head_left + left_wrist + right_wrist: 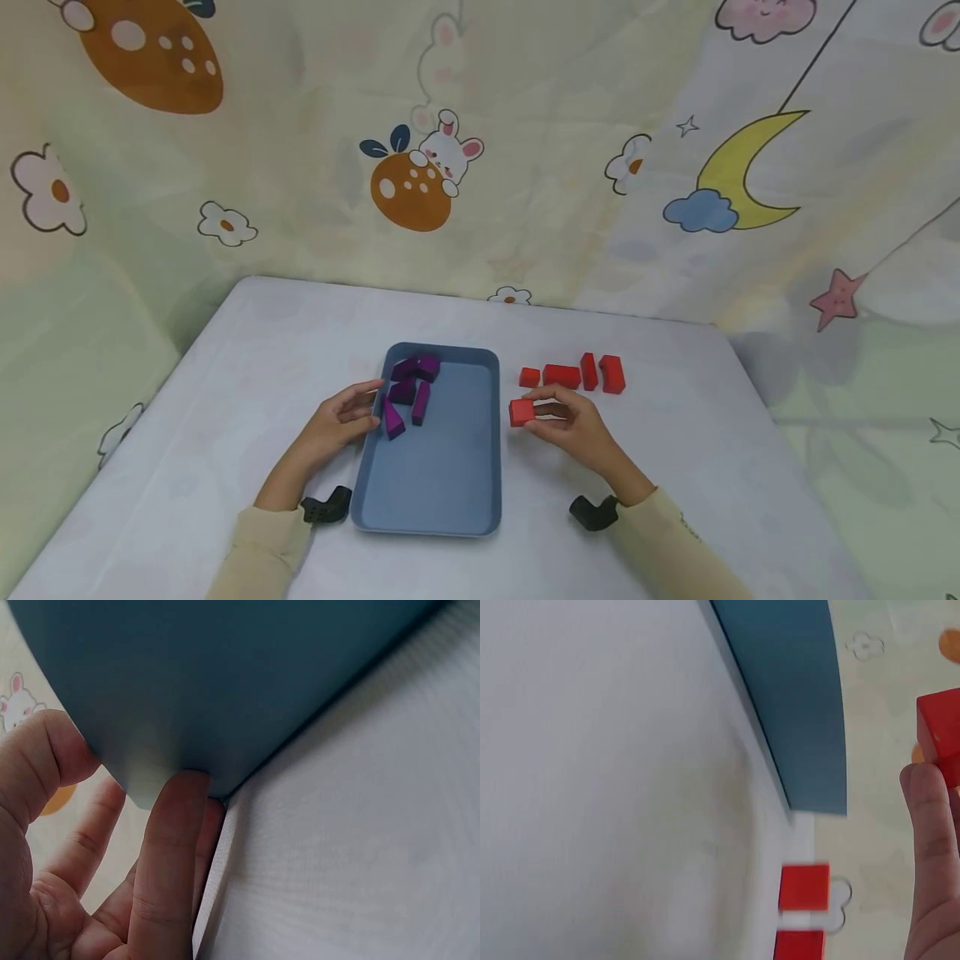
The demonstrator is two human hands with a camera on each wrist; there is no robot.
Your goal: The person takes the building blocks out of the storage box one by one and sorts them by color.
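Note:
At the left rim of a blue-grey tray [425, 483], my left hand [341, 421] grips the edge, with fingertips [180, 799] against the outer wall in the left wrist view. Several purple blocks [393, 419] lie in the tray's upper left part. To the right of the tray, my right hand [573, 427] pinches a red block [521, 412] between thumb and fingers. The right wrist view catches that red block [941, 735] at its right edge, a fingertip against it. Just beyond this hand, several more red blocks [561, 376] sit in a loose row.
Everything rests on a table with a white cloth [675, 400]. Behind it hangs a printed fabric [540, 167] with rabbits, flowers and a moon. Each wrist wears a black mount, one by the tray's lower left side [327, 506] and one right of it [594, 512].

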